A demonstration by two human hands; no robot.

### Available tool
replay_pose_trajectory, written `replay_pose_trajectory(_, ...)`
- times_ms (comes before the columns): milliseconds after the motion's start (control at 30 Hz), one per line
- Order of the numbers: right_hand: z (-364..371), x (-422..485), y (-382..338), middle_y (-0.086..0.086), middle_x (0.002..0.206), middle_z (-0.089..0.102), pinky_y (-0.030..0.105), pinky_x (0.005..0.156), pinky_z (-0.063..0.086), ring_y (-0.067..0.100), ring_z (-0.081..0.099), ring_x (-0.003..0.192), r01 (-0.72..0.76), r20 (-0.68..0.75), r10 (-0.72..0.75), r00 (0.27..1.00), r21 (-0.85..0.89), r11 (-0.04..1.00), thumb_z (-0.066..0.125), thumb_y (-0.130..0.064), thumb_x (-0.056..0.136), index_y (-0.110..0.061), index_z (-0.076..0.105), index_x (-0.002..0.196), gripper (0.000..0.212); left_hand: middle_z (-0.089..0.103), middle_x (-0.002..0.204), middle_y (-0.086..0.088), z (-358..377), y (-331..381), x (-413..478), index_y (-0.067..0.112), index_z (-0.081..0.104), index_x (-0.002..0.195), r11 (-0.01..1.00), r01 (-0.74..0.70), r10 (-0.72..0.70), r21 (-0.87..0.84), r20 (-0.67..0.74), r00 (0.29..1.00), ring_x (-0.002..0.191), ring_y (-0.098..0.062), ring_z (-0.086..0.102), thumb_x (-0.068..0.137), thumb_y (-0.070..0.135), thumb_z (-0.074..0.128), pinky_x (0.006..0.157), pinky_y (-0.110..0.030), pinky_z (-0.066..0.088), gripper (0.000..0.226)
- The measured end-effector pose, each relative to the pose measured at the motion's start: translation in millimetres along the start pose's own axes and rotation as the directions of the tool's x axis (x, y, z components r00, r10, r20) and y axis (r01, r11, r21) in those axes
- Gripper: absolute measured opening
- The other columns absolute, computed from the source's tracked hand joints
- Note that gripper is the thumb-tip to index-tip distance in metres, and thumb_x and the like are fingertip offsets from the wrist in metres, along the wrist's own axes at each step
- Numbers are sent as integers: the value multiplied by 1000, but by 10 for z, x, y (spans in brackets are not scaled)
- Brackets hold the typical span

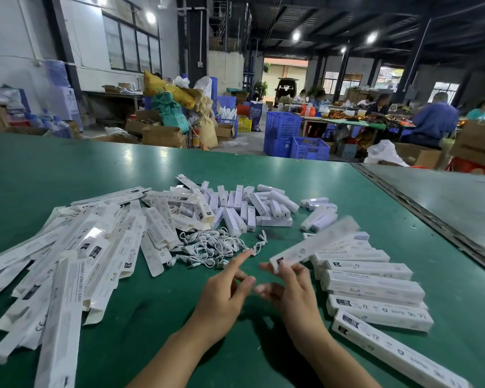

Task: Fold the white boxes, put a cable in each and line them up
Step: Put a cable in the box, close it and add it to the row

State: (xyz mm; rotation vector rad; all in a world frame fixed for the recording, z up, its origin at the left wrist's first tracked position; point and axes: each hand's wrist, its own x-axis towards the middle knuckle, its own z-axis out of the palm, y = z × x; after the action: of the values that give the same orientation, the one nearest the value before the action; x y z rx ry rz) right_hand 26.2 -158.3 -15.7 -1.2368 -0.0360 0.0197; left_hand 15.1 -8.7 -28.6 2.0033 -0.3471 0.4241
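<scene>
While the right hand [289,284] pinches the near end of a folded box [317,245] between thumb and fingertips, the box's far end tilts up toward the right of the frame, blurred. It hangs just above the far end of the row [375,287] of finished boxes at lower right. Holding it by one end leaves its length free to swing over the row, so I judge this to be the placing step. Whether a cable is inside, or the end flap is shut, cannot be told.

The left hand [224,287] holds nothing. Its forefinger is stretched toward the cables [207,245] heaped at centre frame and ends close to the nearest loops. Its other fingers are loosely curled.

Flat blanks [76,247] lie fanned across the left of the frame, within the left hand's reach. Short white units [244,205] are piled beyond the cables at upper centre.

The layout on the green table [67,169] runs stock at left, cables in the middle and output at right, which keeps each hand's travel short.

Row boxes lie side by side, roughly parallel, with the nearest one skewed toward the lower right corner.
</scene>
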Motion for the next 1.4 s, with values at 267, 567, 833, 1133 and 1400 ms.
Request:
replay_pose_trajectory(267,-55,25,-105,-2,99,76,31,70,54,26,74,82,23,-272,73,960,335,942,40,-24,104,-8,61,106,26,66,88,9,10,-77,11,63,32,130,993,109,-111,33,48,993,84,-1,61,99,27,58,76,-7,42,54)
replay_pose_trajectory(567,-61,11,-147,2,56,44,21,43,29,12,33,45,-28,-473,288,833,484,875,47,-12,89,-17,42,69,21,68,91,7,7,-112,22,57,32,130,987,147,-151,57,69,986,84,-4,62,98,27,59,80,-15,47,52)
replay_pose_trajectory(833,24,-43,-122,-4,48,39,26,48,21,9,25,38,-24,-529,279,802,438,899,44,-13,92,-18,42,69,23,69,88,7,18,-125,30,35,42,142,984,171,-175,57,69,982,81,-2,63,96,24,61,80,-16,48,50)
replay_pose_trajectory(1133,6,-67,-138,1,60,39,24,52,27,6,33,39,-80,-516,326,792,442,894,56,5,90,-14,45,76,26,69,90,4,-2,-78,30,32,43,141,981,189,-191,36,74,979,84,-6,64,97,22,61,80,-15,48,49)
replay_pose_trajectory(1400,-95,15,-129,3,70,42,24,55,33,12,32,55,-73,-459,361,812,533,843,51,-30,101,-7,57,105,25,69,88,5,-11,-72,24,33,42,141,980,197,-199,35,73,977,81,-4,63,97,22,61,78,-12,46,49)
